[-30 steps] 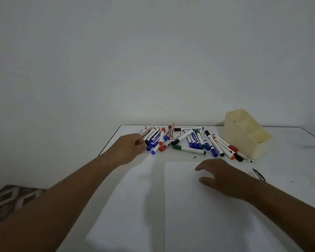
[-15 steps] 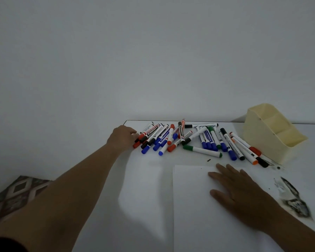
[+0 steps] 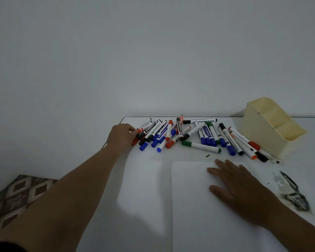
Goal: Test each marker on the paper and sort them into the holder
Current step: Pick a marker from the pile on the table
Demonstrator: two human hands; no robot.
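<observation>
A sheet of paper [image 3: 198, 206] lay on the near part of the table [image 3: 144, 179], right of centre. Behind it, a heap of markers [image 3: 189, 135] stretched across the far side of the table. The holder [image 3: 273, 128] stood at the heap's right end, touching or just beside the last markers. The left hand [image 3: 121, 137] sat at the heap's left end, and the right hand [image 3: 238, 186] lay flat on the paper. A smudge [image 3: 293, 195] marked the table to the right of the paper.

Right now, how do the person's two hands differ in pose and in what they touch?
The left hand reaches to the marker pile, fingers curled onto a red-capped marker; the right hand lies flat, fingers straight. The left touches markers at the table's far left; the right presses the paper. Both are bare, and neither is lifted clear of the table.
</observation>
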